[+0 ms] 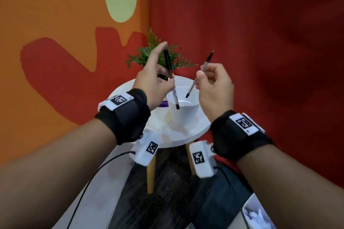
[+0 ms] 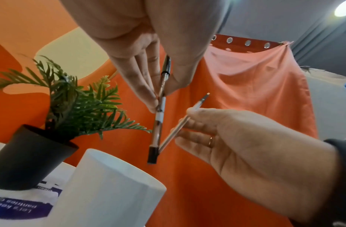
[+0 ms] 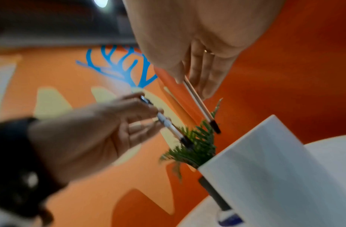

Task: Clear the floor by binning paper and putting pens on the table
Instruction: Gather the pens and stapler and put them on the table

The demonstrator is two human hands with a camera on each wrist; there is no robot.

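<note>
My left hand (image 1: 154, 78) pinches a black-capped clear pen (image 1: 171, 78) between thumb and fingers, its lower end hanging just over a white cup (image 1: 183, 111) on the small round white table (image 1: 195, 130). In the left wrist view the same pen (image 2: 158, 116) hangs almost upright above the cup (image 2: 114, 187). My right hand (image 1: 212, 87) grips a second clear pen (image 1: 200, 75), tilted, with its black lower tip over the cup's mouth. The right wrist view shows this pen (image 3: 199, 104) slanting down toward the cup's (image 3: 275, 169) rim. Both pens are held in the air.
A green fern (image 1: 158, 54) in a dark pot (image 2: 30, 159) stands at the table's back, beside a purple-and-white card (image 1: 163, 103). Orange wall and red curtain close in behind. A white bin holding crumpled paper (image 1: 256, 215) shows at lower right. Dark floor (image 1: 167, 201) lies below.
</note>
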